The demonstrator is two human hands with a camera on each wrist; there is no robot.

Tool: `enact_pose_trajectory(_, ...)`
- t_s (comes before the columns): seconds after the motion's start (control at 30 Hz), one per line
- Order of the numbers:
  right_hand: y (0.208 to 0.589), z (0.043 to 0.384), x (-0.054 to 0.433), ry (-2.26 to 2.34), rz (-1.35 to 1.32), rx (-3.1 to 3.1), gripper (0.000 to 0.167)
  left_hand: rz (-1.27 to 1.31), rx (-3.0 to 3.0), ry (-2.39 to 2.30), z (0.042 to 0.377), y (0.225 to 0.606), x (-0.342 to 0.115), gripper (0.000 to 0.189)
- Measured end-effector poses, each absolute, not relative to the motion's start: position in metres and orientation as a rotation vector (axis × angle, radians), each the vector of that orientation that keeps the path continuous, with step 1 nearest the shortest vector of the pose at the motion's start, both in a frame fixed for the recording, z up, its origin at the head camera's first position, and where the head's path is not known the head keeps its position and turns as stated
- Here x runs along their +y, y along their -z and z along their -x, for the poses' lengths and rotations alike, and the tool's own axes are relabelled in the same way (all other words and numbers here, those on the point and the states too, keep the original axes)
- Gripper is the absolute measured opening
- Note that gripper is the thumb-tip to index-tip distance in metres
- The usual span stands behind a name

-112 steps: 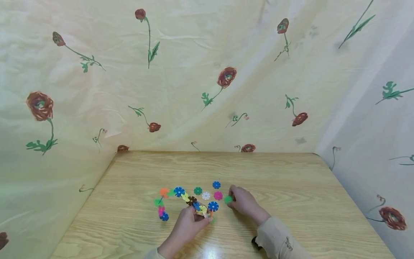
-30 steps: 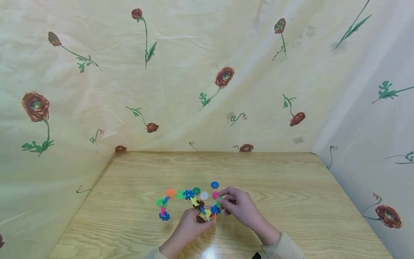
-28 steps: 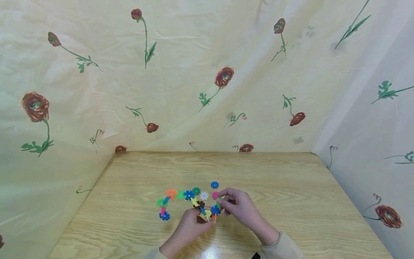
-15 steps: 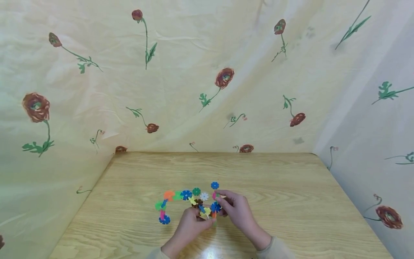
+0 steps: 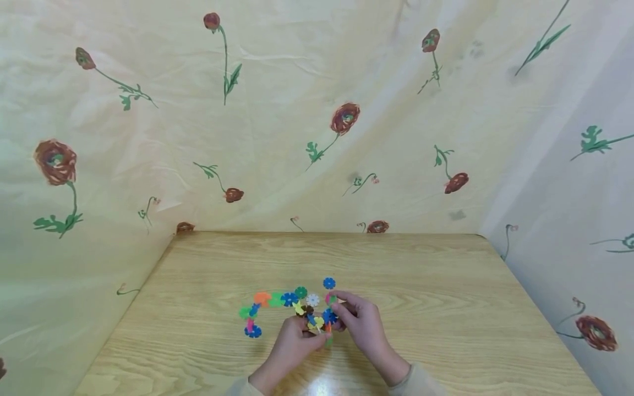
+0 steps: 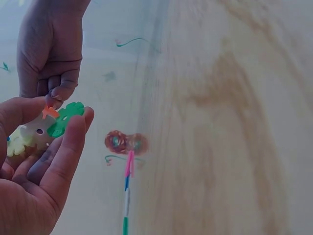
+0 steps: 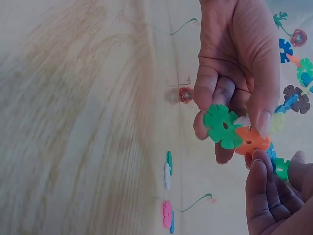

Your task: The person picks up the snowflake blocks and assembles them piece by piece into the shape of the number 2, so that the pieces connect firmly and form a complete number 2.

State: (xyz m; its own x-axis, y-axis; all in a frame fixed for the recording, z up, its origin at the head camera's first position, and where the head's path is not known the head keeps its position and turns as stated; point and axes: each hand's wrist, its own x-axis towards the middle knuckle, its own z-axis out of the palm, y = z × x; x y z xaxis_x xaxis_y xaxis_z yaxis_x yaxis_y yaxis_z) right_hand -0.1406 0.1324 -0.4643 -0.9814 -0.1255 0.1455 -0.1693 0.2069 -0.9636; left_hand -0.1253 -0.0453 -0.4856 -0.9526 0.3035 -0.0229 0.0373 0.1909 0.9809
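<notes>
wood-grained tabletop (image 5: 446,286) lies below; toward its near edge, the left hand (image 5: 293,338) curls round one end of a chain of notched discs (image 5: 289,299), while the right hand (image 5: 365,327) pinches a light green disc (image 7: 282,169) beside it. these look light, thin and stiff, so rims are the place to grip; joints may slip if twisted. loose discs (image 5: 300,292) lie beyond, then flowered cloth (image 5: 277,126) past the far edge.
</notes>
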Motion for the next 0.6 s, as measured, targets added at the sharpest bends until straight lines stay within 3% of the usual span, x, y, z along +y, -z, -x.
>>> enact_pose_trajectory(0.13, 0.4643, 0.1397, 0.1308, -1.889, -0.344, -2.411, 0.025, -0.324, 2.262, -1.831, 0.1264, 0.4866, -0.0462, 0.043)
enact_pose_trajectory(0.33, 0.4639, 0.1393, 0.1268, -1.718, -0.425, -2.465, 0.025, -0.323, 2.247, -1.849, 0.1269, 0.4877, -0.0472, 0.017)
enact_pose_trajectory(0.6, 0.4654, 0.1422, 0.1300, -1.771, -0.472, -2.485, 0.031, -0.299, 2.259, -1.842, 0.1285, 0.4860, -0.0518, 0.027)
